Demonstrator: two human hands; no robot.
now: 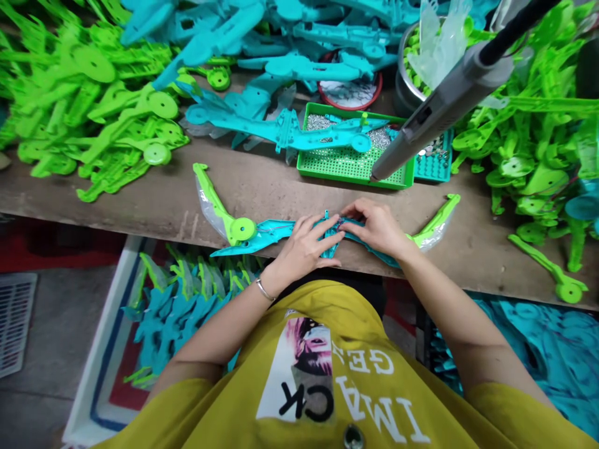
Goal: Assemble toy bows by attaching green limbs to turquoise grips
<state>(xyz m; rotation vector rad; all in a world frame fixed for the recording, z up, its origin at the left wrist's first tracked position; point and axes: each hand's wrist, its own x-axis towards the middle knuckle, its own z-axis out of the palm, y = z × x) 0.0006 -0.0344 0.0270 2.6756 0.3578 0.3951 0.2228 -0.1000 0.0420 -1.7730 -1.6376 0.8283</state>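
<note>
On the bench edge in front of me lies a bow-shaped blue plastic shell (271, 233), its inner side facing up. A green arm with a round disc (243, 229) and clear film sits at its left end, and another green arm (433, 224) at its right. My left hand (309, 243) rests on the shell's middle with fingers spread. Right beside it, my right hand (374, 227) has thumb and fingertips drawn together at the shell's centre, near thin dark wires. Whatever is between those fingertips is too small to make out.
An electric screwdriver (435, 106) hangs ahead, above a green basket (353, 167) with small screws. Blue shells (281, 65) pile up behind. Green arms heap at left (93, 93) and right (533, 143). A white-rimmed bin (105, 330) of assembled pieces stands below the bench.
</note>
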